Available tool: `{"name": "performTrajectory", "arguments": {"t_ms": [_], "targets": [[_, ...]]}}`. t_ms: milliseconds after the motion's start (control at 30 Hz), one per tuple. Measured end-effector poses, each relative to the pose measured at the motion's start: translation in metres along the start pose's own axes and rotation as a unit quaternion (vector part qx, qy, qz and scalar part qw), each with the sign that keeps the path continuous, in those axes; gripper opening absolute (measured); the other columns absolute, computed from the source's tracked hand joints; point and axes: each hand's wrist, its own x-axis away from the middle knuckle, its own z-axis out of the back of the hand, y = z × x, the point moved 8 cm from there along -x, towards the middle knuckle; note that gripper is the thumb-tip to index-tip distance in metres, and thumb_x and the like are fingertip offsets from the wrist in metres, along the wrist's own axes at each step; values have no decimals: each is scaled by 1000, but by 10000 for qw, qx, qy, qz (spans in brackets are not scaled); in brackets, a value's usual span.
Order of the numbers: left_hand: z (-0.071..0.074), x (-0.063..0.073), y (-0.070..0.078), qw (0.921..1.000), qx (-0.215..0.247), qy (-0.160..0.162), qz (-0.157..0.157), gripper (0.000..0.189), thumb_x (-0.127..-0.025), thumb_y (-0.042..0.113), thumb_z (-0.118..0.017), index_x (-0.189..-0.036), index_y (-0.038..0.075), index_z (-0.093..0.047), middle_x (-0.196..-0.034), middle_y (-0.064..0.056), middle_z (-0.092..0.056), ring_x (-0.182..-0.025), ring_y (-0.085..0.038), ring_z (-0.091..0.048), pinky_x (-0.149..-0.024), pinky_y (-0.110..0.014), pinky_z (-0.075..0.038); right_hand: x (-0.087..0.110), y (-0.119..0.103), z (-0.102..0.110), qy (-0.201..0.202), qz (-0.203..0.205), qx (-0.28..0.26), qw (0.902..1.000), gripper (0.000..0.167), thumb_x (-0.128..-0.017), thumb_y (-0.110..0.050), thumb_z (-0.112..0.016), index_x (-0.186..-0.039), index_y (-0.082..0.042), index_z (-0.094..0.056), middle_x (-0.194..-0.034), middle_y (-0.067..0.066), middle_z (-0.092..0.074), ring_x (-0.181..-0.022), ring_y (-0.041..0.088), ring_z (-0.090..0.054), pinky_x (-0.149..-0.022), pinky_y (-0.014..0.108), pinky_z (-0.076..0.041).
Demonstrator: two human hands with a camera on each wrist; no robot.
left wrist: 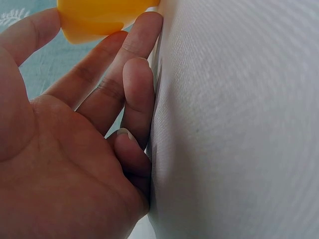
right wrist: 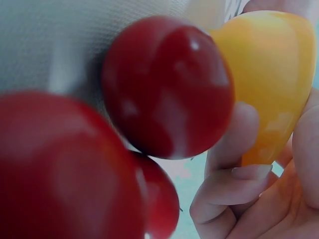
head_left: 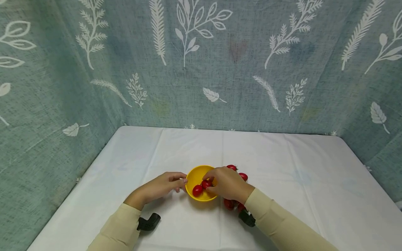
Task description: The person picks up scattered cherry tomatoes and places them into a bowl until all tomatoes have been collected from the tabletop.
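Observation:
A yellow bowl [head_left: 198, 171] sits near the front middle of the table. My left hand [head_left: 163, 186] is at its left side, holding it with the thumb at the rim and fingertips against the lower wall. In the left wrist view, the bowl [left wrist: 94, 20] shows between thumb and fingers. My right hand [head_left: 227, 183] reaches over the bowl's right rim, pinching a red cherry tomato [head_left: 206, 184] inside it. Another cherry tomato [head_left: 197, 190] lies in the bowl, touching the pinched one. The right wrist view shows the bowl's outer wall [right wrist: 274, 64] beyond loose tomatoes.
Several loose cherry tomatoes lie right of the bowl: some behind the right hand [head_left: 243, 176], others below its wrist [head_left: 229, 204]. White cloth [head_left: 267, 153] covers the table. A leaf-patterned green curtain [head_left: 201, 80] stands around its back and sides. Black wrist devices [head_left: 149, 222] sit at both sleeves.

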Motion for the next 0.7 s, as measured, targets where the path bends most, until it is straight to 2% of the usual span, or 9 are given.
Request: {"name": "performTrajectory", "arguments": {"t_ms": [267, 500, 700], "targets": [[1, 1, 1, 10000, -12, -20, -30, 44, -100, 51, -53, -131, 21, -63, -103, 2, -72, -97, -21, -56, -78, -35, -37, -1, -1, 0, -46, -85, 56, 9999, 33, -84, -29, -81, -114, -19, -75, -104, -4, -74, -88, 11, -61, -88, 32, -55], [1, 1, 0, 10000, 13, -28, -41, 44, -100, 51, -53, -131, 21, -63, -104, 2, -72, -98, -21, -57, -82, -36, -37, 0, -2, 1, -70, -78, 63, 9999, 35, -84, -30, -81, -116, -18, -74, -101, -4, -73, -86, 10, -61, -83, 28, -55], [1, 2, 1, 10000, 9, -32, -24, 44, -100, 51, -53, -131, 21, -63, -103, 2, -72, -98, -21, -57, -80, -36, -37, 3, 1, 4, -3, -75, -43, 10000, 37, -84, -30, -81, -118, -17, -73, -102, -4, -73, -90, 12, -63, -85, 30, -56]]}}
